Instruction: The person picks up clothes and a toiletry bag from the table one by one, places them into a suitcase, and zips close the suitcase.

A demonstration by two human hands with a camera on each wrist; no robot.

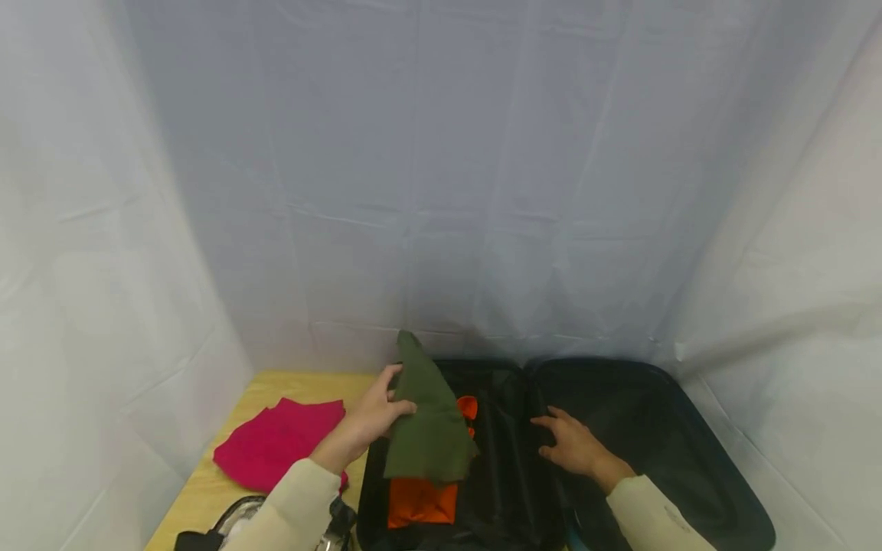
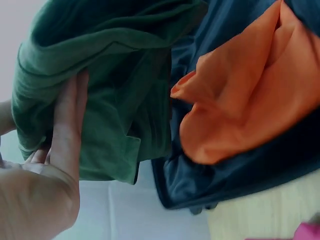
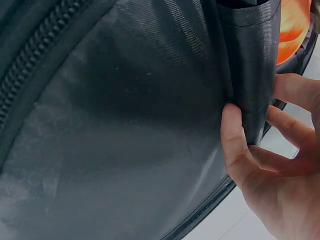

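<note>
A: Left hand, what's it doing?

B: It's gripping the green garment, thumb across the front, fingers lying along the cloth in the left wrist view. The garment is folded and is being held up over the left half of the open black suitcase, its top corner pointing up toward the backdrop.

A: Under it?

B: An orange garment is lying in that same left half, partly covered by the green one. In the left wrist view the orange cloth is sitting bunched against the dark lining, just beside the green fabric.

A: Right hand?

B: The right hand is resting at the middle of the suitcase, near the hinge, fingers spread in the head view. The right wrist view is showing more: thumb and fingers are pinching a fold of the black lining panel between them. So it's holding the liner, loosely.

A: Both sleeves?

B: Cream sleeves on both arms, coming in from the bottom edge.

A: Anything else on the table?

B: The wooden table is carrying a pink garment, lying folded left of the suitcase, well apart from the green one. A bag with a clear panel and black trim is sitting at the bottom left, partly hidden by the left sleeve; can't tell what's in it. A white cloth backdrop is hanging behind and to both sides.

A: Right half of the suitcase?

B: Only dark lining is showing there.
</note>
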